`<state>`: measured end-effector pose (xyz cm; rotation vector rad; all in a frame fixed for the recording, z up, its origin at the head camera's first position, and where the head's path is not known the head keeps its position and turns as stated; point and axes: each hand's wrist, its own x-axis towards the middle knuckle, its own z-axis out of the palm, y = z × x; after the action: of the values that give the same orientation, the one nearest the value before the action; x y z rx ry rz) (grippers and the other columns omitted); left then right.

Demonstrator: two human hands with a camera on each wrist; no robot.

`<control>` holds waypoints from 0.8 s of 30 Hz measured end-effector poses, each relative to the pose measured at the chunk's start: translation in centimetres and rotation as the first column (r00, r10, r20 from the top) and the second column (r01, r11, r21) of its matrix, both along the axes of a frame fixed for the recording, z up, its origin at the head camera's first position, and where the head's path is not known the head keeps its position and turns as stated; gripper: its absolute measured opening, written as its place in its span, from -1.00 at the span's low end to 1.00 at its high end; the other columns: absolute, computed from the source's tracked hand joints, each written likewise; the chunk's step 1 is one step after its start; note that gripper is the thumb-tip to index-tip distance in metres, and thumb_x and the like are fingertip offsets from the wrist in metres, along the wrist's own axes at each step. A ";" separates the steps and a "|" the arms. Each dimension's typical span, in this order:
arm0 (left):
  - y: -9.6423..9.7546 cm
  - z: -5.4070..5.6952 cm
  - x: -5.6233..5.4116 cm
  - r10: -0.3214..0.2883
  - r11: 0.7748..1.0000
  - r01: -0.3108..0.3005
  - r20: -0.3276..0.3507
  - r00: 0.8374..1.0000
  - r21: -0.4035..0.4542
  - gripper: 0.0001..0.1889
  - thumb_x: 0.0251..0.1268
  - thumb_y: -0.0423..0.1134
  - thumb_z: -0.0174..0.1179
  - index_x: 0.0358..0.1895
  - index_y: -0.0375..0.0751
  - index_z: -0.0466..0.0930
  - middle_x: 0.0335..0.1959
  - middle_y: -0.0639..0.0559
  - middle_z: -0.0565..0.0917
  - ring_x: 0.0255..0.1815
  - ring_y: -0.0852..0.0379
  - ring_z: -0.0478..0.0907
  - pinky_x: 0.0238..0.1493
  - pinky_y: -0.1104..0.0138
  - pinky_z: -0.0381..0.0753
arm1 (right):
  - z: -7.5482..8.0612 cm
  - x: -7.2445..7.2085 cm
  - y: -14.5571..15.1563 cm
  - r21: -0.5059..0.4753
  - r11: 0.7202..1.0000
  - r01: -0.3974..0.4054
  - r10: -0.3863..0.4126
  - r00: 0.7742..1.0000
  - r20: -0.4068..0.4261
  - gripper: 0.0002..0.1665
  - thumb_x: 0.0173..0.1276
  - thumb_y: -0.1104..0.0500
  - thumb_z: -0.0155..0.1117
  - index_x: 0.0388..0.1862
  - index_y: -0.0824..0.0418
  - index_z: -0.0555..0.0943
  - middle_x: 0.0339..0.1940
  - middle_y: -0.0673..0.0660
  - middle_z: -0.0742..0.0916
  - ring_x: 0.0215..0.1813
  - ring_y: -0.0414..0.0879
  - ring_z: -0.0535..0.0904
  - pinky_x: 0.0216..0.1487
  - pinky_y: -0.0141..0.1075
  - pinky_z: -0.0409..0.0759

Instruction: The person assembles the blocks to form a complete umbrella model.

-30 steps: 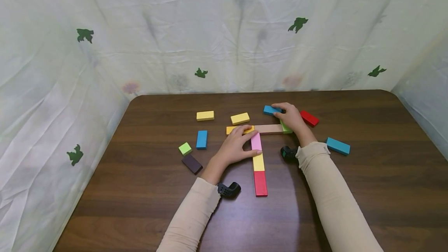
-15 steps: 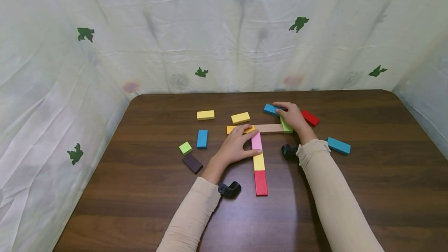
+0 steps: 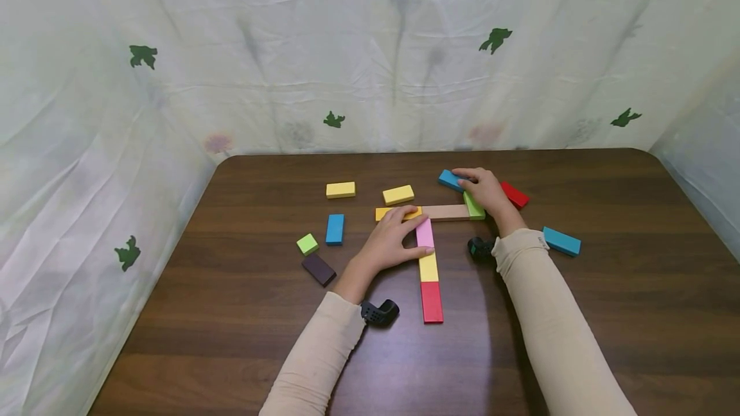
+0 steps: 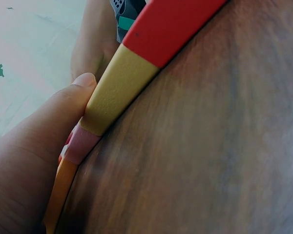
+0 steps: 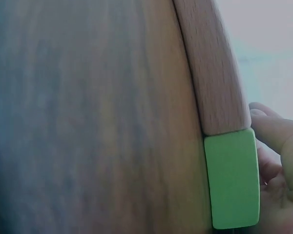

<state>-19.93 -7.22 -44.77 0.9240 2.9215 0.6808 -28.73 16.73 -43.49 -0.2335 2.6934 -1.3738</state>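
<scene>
Three yellow blocks, three blue, two red

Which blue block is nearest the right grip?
The far blue block, with the right grip at it; the left blue block and right blue block lie apart, lower in the head view.

A pale, creased cloth fills the upper frame, bearing dark green patches and faded pink flowers; a brown bench spans below.
</scene>
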 end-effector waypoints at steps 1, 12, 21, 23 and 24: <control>0.0 0.0 0.0 0.000 1.000 0.000 0.000 1.000 0.000 -0.27 0.02 0.29 0.11 0.28 0.07 0.30 0.27 0.03 0.21 0.28 0.05 0.06 0.20 0.15 0.14 | 0.0 0.0 0.0 0.001 1.000 0.001 -0.001 1.000 0.002 -0.59 0.38 0.22 0.01 0.20 0.18 0.44 0.19 0.28 0.39 0.13 0.14 0.29 0.02 -0.03 0.32; 0.0 -0.1 0.0 0.004 1.000 -0.004 0.002 1.000 -0.008 -0.27 0.02 0.30 0.10 0.28 0.08 0.30 0.28 0.04 0.21 0.28 0.05 0.06 0.21 0.14 0.14 | -0.1 0.0 0.3 -0.010 1.000 0.002 -0.002 1.000 0.019 -0.57 0.38 0.23 -0.01 0.23 0.18 0.41 0.21 0.27 0.37 0.16 0.13 0.25 0.04 -0.04 0.30; -0.1 0.0 0.1 0.004 1.000 -0.004 -0.006 1.000 -0.003 -0.28 0.01 0.29 0.12 0.27 0.07 0.31 0.27 0.04 0.22 0.28 0.05 0.06 0.21 0.15 0.14 | -0.2 0.0 0.7 -0.050 0.999 0.000 0.000 1.000 0.018 -0.58 0.38 0.24 0.00 0.21 0.20 0.42 0.19 0.27 0.38 0.12 0.11 0.27 0.01 -0.08 0.30; -0.1 0.0 0.1 0.004 1.000 -0.004 -0.004 1.000 -0.001 -0.28 0.01 0.29 0.12 0.27 0.07 0.31 0.27 0.04 0.22 0.28 0.05 0.06 0.20 0.15 0.14 | -0.2 0.1 0.7 -0.048 0.999 0.000 0.001 1.000 0.014 -0.58 0.38 0.24 0.00 0.21 0.20 0.42 0.18 0.28 0.38 0.09 0.11 0.27 -0.01 -0.10 0.30; 0.0 0.0 0.1 0.003 1.000 -0.003 -0.003 1.000 0.001 -0.28 0.02 0.29 0.11 0.28 0.07 0.31 0.27 0.04 0.22 0.28 0.05 0.07 0.20 0.14 0.14 | -0.2 0.1 0.7 -0.047 0.999 -0.001 0.001 1.000 0.011 -0.58 0.38 0.24 0.00 0.21 0.21 0.42 0.18 0.28 0.39 0.08 0.11 0.28 -0.03 -0.10 0.30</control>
<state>-19.84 -7.26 -44.77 0.9212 2.9260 0.6811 -28.65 17.44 -43.69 -0.2304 2.6536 -1.4355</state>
